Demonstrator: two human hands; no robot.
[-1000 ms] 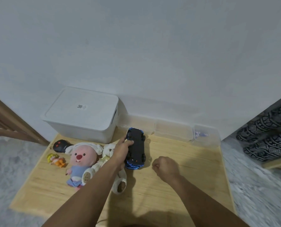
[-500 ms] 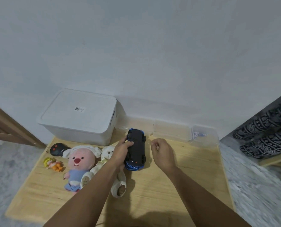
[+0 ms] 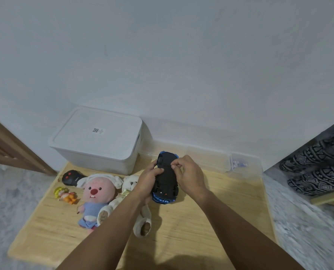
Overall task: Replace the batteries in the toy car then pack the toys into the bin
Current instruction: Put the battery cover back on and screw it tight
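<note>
The white wall fills most of the view, with grey carpet around the low wooden desk (image 3: 211,221). Left of the grip and further back sits the lidded white bin (image 3: 98,141), still shut. Nearer on that side lie the pink plush (image 3: 98,193), a white plush (image 3: 131,184), a black remote (image 3: 70,177) and a small figurine (image 3: 65,194). The toy car (image 3: 167,178) lies belly-up, long axis running away from the person. The left hand (image 3: 147,181) clasps its left flank; the right hand (image 3: 189,176) pinches at the underside with thumb and forefinger, likely working the battery cover, and looks nearer that spot
</note>
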